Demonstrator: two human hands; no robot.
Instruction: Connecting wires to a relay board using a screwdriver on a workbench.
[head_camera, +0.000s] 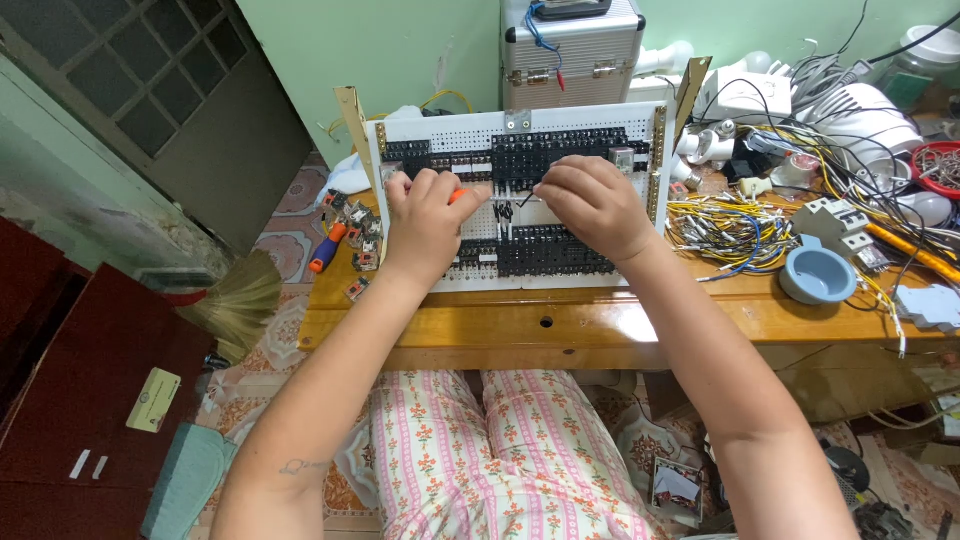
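- Left hand (428, 222): the grip is closing in a fist around an orange-handled tool (457, 196), whose tip is pointing right toward the middle of the white perforated panel (600, 127).
- Right hand (597, 205): the fingers are curling down and pinching a thin black wire (526, 198) just beside the tool's tip; the forearm is reaching in from the lower right.
- Panel: it is leaning upright at the back of the wooden surface (600, 325), carrying rows of black terminal blocks (545, 152).
- Surface: yellow wire bundles (725, 225), a blue bowl (817, 275) and grey breakers (832, 220) are lying to the right.
- Room: a metal case (572, 50) is standing against the green wall (350, 50); patterned tiles are covering the floor.
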